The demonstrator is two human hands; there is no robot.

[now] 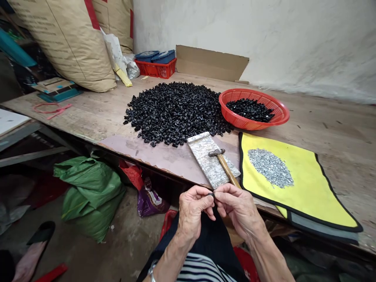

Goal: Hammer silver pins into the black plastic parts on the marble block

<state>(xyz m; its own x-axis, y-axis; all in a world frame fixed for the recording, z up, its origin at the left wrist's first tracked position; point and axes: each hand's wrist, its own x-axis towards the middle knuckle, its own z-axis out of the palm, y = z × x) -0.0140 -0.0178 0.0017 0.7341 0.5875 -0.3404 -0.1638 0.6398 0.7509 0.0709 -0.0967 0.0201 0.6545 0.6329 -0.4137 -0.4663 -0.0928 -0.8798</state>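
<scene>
My left hand (192, 209) pinches a small black plastic piece (210, 194) between thumb and fingers, just off the table's front edge. My right hand (236, 207) meets it there, its thumb and fingertips closed at the same piece; whether they hold something else is too small to tell. Beyond my hands, a hammer (226, 168) with a wooden handle lies on a worn metal plate (199, 152). A large heap of similar black pieces (176, 111) is spread behind the plate. To the right, small silvery metal bits (270, 167) lie on a yellow cloth (305, 188) with black edging.
A red plastic basket (255, 124) holds more black pieces. At the back are a red crate (155, 69) with blue containers, a cardboard sheet (210, 62) and large paper sacks (70, 43). A green sack (91, 192) stands on the floor, left; a person's foot (32, 258) is nearby.
</scene>
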